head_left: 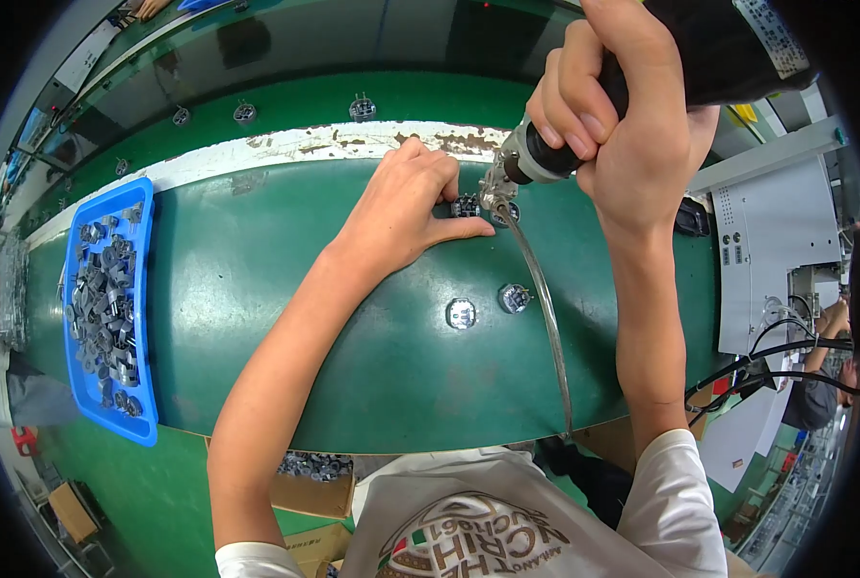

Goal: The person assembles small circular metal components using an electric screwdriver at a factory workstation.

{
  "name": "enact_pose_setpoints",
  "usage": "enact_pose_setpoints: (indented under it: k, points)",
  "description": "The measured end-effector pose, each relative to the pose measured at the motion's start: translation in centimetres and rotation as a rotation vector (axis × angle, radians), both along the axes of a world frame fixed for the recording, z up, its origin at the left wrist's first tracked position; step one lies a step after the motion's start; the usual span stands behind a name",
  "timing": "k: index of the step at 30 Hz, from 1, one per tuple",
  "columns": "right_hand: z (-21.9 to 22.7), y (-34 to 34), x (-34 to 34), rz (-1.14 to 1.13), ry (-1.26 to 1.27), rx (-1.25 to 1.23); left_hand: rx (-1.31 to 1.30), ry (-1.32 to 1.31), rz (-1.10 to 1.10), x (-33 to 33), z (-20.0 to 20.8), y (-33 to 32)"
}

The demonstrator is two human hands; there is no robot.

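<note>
— Gripping what, that right hand (611,116)?
— A black power screwdriver (642,77), fist shut round it, tip down on a small grey part (466,205) on the green bench (257,279).
— And the left hand (406,207)?
— Fingers curled, steadying that part. Two more parts (488,306) lie nearer.

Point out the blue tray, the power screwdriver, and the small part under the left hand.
blue tray (147,318): head view, its right rim.
power screwdriver (531,159): head view, silver nose below the right hand's grip.
small part (466,205): head view, its exposed top.
</note>
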State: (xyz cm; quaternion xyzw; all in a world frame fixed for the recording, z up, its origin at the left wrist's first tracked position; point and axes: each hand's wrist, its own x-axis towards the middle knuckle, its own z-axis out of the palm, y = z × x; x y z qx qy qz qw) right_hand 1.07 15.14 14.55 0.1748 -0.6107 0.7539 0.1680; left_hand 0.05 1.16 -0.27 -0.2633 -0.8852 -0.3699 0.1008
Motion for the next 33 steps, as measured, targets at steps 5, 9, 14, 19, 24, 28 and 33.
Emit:
enact_pose_setpoints:
  k: [5,9,14,19,24,28,33]
  points:
    - [-0.1,-0.1,-0.1,-0.006,0.015,0.012,0.004,0.006,-0.002,0.0,0.0,-0.1]
    - [-2.3,1.3,-3.0,0.204,0.199,-0.130,0.009,0.001,-0.004,0.0,0.1,0.2]
    - [-0.7,0.0,-0.6,0.108,0.070,-0.054,0.018,0.006,0.002,0.0,-0.1,-0.1]
    - [0.0,-0.6,0.2,-0.016,-0.013,-0.021,0.004,0.009,0.002,-0.1,0.0,0.1]
    - [0.0,-1.7,0.6,-0.095,-0.075,-0.061,0.021,0.019,-0.006,0.0,-0.1,0.0]
    - [1.3,-1.0,0.7,-0.095,-0.001,-0.004,0.022,0.031,0.004,0.1,-0.2,-0.1]
    - [1.4,-0.8,0.8,-0.127,0.001,0.030,0.011,0.041,-0.005,0.0,-0.2,0.0]
